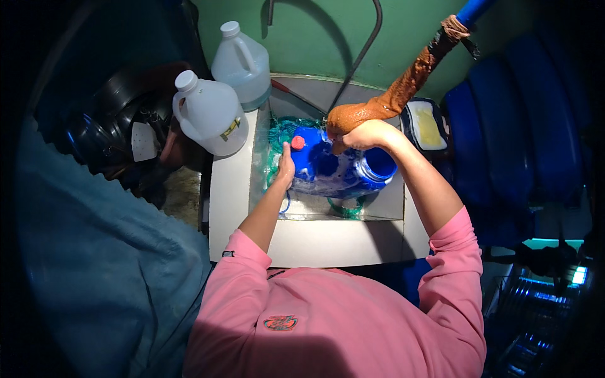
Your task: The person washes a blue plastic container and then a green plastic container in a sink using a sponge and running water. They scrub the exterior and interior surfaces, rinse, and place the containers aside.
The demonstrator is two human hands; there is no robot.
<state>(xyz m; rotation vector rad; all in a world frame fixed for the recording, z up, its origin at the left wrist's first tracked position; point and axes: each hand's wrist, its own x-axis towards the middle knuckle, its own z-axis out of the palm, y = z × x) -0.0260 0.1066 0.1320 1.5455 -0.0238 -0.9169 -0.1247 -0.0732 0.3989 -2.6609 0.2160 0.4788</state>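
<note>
A blue plastic container (pixel 314 163) lies on its side in a tiled sink (pixel 307 243), soap suds on its surface. It has a small red cap (pixel 298 142) near its left end and a wide uncapped mouth (pixel 381 163) at the right. My left hand (pixel 285 165) holds the left end of the container, thumb near the red cap. Above the container, my right hand (pixel 368 135) grips the lower end of a wet brown cloth sleeve (pixel 364 113). The sleeve is tied onto a blue pipe (pixel 474 12); my right fingertips are partly hidden by it.
Two translucent plastic jugs (pixel 212 115) (pixel 243 66) with white caps stand on the sink's left ledge. Green netting (pixel 283 127) lies in the basin. A tray with a yellow bar (pixel 427 125) sits at right, near large blue tubs (pixel 501 127). A dark hose (pixel 364 52) crosses behind.
</note>
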